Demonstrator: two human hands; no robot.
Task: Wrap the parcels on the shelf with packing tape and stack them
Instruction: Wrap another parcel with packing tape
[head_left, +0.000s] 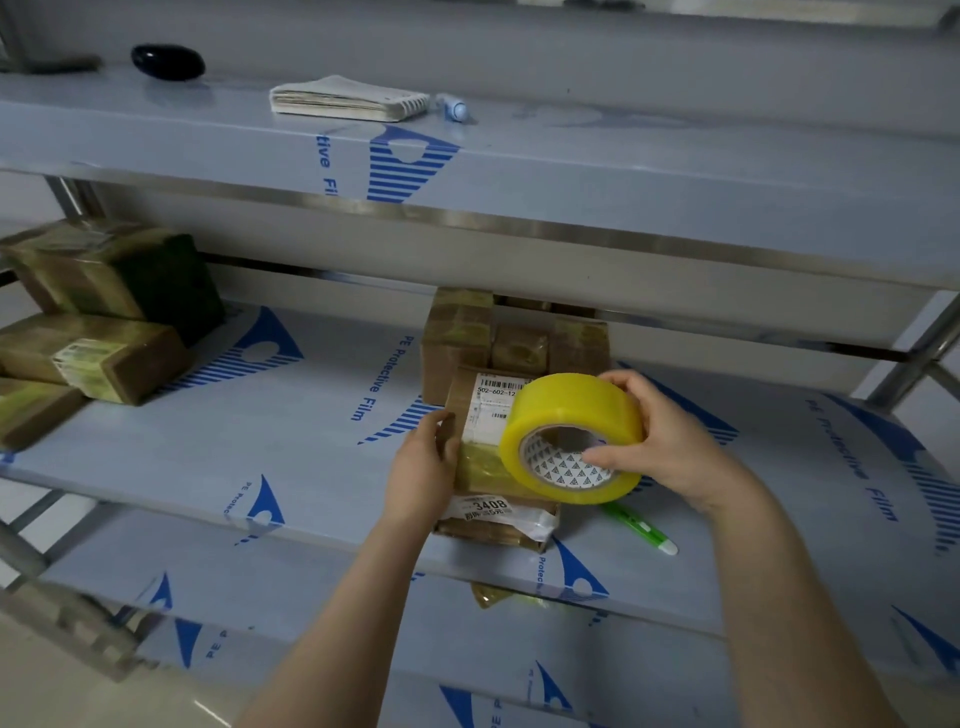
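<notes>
At the left edge of the middle shelf (291, 447), a stack of taped parcels (98, 317) sits piled in steps. These are likely finished ones set out of the way, and the frame cuts off the stack's left side. Near the shelf's front edge, about midway along, the left hand (423, 465) grips the left side of the parcel in work (485, 415), probably to stop it sliding as tape is drawn over it. That parcel lies on another labelled package whose extent underneath is hard to make out. A yellowish strip already crosses the parcel's top beneath the tape roll (571, 434). The right hand (675, 441) holds the roll with fingers over the outer rim and the thumb at the core, so it can turn and pay out. The roll hides the parcel's right half and the point where the tape end sticks. Toward the shelf's back edge, a cluster of brown parcels (519, 343) waits, partly hidden under the upper shelf. A green pen-like tool (641, 527) lies at the front edge below the right wrist; what it is, I cannot tell.
</notes>
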